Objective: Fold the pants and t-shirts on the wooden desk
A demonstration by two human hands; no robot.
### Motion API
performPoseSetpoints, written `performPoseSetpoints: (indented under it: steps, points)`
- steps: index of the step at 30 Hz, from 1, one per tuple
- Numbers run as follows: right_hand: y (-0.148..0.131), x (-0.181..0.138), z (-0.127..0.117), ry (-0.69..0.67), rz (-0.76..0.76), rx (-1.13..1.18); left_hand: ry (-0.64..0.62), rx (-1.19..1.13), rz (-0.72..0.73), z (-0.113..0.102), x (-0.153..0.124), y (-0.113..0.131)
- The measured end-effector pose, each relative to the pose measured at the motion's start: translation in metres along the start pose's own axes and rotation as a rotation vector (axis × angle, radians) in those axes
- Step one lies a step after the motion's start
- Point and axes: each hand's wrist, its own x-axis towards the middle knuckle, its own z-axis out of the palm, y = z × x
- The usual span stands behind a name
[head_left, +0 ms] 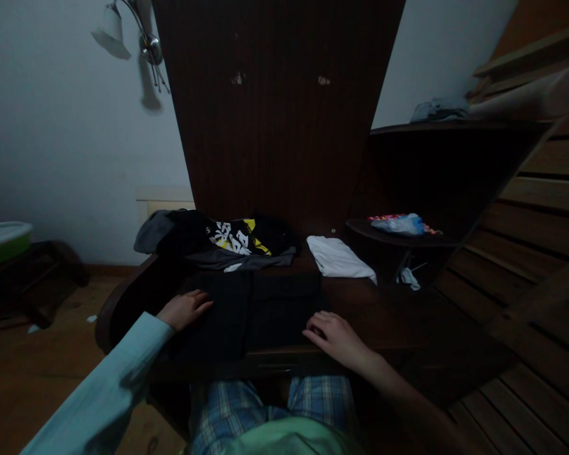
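A dark garment [284,297] lies spread and partly folded on the brown wooden dresser top; the dim light hides what kind it is. On its left side rests my left hand [186,308], fingers stretched out over the cloth. At the right edge of the same garment is my right hand [334,335], with fingers loosely bent and a gap at the thumb. Neither hand visibly grips anything. Behind the garment sits a heap of dark clothes, topped by a black shirt [239,237] with white and yellow print. A folded white cloth [341,258] lies at the back right.
A tall dark panel [279,126] rises behind the dresser top. To the right, curved shelves hold a blue and white plastic bag [401,224] and folded cloth [440,110]. Wooden slats [545,227] stand far right. A green basin [4,243] rests on a stool at left.
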Motion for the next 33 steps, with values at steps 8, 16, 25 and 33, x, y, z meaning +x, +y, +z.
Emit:
performPoseSetpoints:
  steps: [8,16,25,33]
  points:
    - [0.063,-0.027,-0.014,0.288,0.254,0.240,0.161,-0.018,0.078,0.032,0.014,0.007]
    - [0.066,-0.009,-0.009,0.159,0.252,0.315,0.201,-0.045,0.065,0.036,0.016,0.005]
    - [0.066,-0.008,-0.012,0.133,0.322,0.309,0.198,-0.007,-0.010,0.034,0.015,0.007]
    - [0.063,0.008,-0.014,0.251,0.187,0.161,0.208,0.011,-0.007,0.033,0.014,0.007]
